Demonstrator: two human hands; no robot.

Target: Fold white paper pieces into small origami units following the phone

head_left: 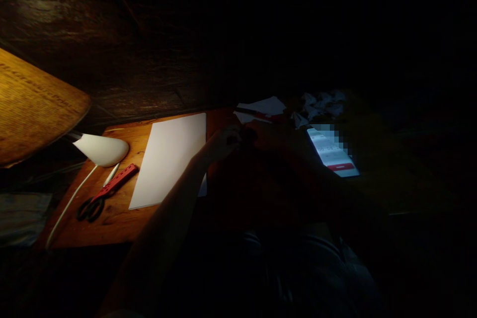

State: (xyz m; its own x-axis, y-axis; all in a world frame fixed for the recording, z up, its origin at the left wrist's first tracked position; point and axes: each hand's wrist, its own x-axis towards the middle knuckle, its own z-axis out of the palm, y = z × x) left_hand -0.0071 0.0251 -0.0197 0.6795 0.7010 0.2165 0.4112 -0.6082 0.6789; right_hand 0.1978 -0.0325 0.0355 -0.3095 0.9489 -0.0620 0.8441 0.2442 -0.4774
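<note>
My left hand [224, 142] is over the middle of the table, just right of a stack of white paper [173, 159]. Its fingers are curled, and whatever they grip is lost in shadow. Close beside it, my right hand [261, 135] is barely visible in the dark, so its fingers cannot be made out. Beyond both hands lie cut pieces of white paper [270, 106] with a dark, slim object across them. Farther right is a cluster of small folded paper shapes [322, 105].
A lamp with a yellow shade [40, 109] and white base [104, 149] stands at the left, its white cord [70, 203] trailing down. Scissors with black handles [91, 208] in a red sheath lie near a white, slim object [111, 175]. A lit phone [330, 151] rests at the right.
</note>
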